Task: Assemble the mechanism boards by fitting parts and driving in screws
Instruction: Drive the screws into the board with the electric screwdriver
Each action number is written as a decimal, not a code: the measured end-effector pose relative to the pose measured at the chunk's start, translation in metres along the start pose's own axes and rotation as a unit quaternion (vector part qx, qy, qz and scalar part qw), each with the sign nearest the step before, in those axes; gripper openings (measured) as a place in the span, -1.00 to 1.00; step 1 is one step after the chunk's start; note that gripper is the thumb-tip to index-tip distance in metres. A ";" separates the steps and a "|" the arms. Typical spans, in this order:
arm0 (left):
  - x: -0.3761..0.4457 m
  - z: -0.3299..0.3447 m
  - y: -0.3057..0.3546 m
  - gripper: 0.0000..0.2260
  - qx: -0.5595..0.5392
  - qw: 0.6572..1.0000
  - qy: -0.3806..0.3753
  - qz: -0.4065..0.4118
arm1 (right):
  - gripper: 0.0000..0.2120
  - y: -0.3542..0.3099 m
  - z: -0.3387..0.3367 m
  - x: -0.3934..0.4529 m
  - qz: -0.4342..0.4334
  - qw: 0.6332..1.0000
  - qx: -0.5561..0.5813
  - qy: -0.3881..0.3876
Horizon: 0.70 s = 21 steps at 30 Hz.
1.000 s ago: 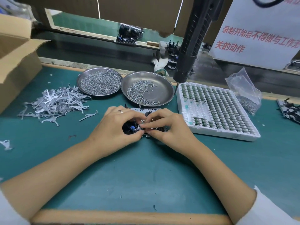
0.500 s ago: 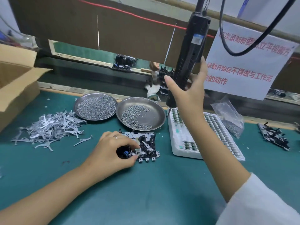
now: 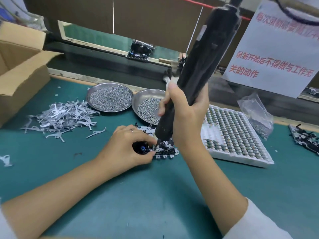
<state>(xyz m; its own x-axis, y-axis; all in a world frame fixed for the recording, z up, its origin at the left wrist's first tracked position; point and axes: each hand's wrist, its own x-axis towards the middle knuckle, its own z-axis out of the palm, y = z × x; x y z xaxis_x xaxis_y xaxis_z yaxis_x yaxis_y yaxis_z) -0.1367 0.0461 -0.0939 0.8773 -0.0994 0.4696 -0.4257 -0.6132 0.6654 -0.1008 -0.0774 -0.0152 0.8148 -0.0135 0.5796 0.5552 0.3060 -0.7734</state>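
Mechanism board (image 3: 164,151) lies flat on the green surface (image 3: 138,195), near the middle of the view, in front of the two steel dishes of screws. Half a second ago the right hand was up at the hanging electric screwdriver, reaching for its barrel; a second ago both hands were down on the board fitting a small part. Now the screwdriver has been pulled down and its bit is at the board, which I take to mean fitting is over for this spot and driving a screw is the step in hand.

From left to right: a pile of stamped metal levers (image 3: 58,116) lies well apart from the work. The left hand (image 3: 126,150) has stayed on the board's left end, fingers curled round it and pinching near a blue part, steadying it. Just beside its fingertips the bit tip meets the board; whether a screw already sits under it is too small to tell. The right hand (image 3: 185,116) is wrapped tight round the lower barrel of the screwdriver (image 3: 203,66), directly above the board's right half, the tool leaning up and to the right. A white tray of small parts (image 3: 241,157) sits just right of that wrist.
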 end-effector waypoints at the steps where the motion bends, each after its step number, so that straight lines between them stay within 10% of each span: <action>1: 0.000 0.000 0.000 -0.80 -0.002 1.000 0.001 -0.002 | -0.83 0.002 0.001 -0.002 0.000 1.000 0.005 0.001; 21: 0.001 0.000 0.002 -0.78 0.013 1.000 -0.005 -0.008 | -0.83 0.008 0.005 -0.008 0.009 0.999 0.007 0.030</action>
<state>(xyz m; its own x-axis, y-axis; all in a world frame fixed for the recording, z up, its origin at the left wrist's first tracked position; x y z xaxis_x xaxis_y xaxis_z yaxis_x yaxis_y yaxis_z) -0.1364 0.0450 -0.0923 0.8864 -0.0960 0.4529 -0.4048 -0.6354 0.6576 -0.1034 -0.0704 -0.0244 0.8330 -0.0647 0.5494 0.5387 0.3206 -0.7791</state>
